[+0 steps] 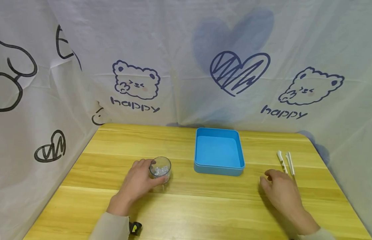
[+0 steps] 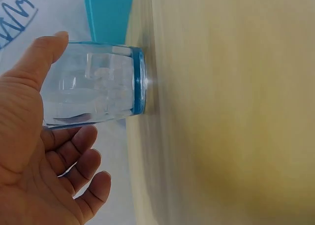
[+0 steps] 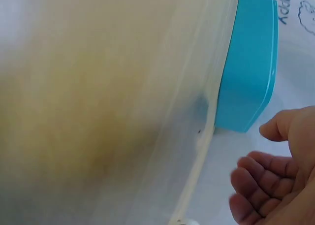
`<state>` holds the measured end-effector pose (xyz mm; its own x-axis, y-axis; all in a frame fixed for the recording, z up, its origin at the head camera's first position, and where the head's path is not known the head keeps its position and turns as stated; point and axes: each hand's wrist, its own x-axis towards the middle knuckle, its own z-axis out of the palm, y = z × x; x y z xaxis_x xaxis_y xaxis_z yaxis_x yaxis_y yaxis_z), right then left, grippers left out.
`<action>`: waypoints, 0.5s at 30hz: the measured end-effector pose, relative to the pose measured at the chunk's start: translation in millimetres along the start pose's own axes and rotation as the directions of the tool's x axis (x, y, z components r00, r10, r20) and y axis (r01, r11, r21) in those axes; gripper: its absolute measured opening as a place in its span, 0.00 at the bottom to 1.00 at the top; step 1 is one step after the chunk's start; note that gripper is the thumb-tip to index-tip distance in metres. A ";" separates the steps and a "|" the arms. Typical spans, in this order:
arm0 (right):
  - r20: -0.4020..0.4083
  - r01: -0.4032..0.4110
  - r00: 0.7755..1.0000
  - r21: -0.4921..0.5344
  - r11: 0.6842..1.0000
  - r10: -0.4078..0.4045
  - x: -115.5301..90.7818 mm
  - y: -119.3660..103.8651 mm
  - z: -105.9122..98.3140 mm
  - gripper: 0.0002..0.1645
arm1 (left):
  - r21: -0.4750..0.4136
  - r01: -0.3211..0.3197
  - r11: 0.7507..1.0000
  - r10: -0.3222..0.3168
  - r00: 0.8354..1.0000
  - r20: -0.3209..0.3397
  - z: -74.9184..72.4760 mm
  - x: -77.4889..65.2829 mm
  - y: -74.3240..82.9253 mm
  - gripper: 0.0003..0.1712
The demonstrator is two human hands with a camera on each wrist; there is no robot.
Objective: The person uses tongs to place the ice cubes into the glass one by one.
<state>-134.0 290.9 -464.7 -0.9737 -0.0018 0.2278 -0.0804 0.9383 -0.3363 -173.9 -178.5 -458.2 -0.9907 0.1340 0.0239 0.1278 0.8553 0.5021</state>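
Observation:
A clear glass [image 1: 160,168] with small, transparent, ice-like pieces [image 1: 161,171] inside stands on the left half of the table. My left hand [image 1: 138,181] grips it from the left, thumb on one side and index finger on the other; the remaining fingers curl loosely beside it in the left wrist view. Over the table's right side is my right hand [image 1: 282,193], its fingers loosely bent around nothing. Just beyond its knuckles lie white tongs [image 1: 290,163], two slim arms spread apart, their nearer part hidden behind the hand.
A shallow blue square box [image 1: 219,170], open at the top, sits between the hands toward the back of the wooden table [image 1: 186,213]. White cloth [image 1: 186,66] with bear and heart drawings hangs behind the table and along its sides.

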 end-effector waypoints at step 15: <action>0.019 0.060 0.998 0.012 0.998 -0.060 -18.8 -8.3 7.9 0.24 | 0.001 0.095 0.995 -0.095 0.994 0.059 -10.5 29.9 -17.9 0.62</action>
<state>-116.7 280.4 -473.4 -0.9711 -0.0645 0.2299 -0.1407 0.9325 -0.3327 -206.2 -195.1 -457.4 -0.9938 0.0818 -0.0753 0.0331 0.8644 0.5017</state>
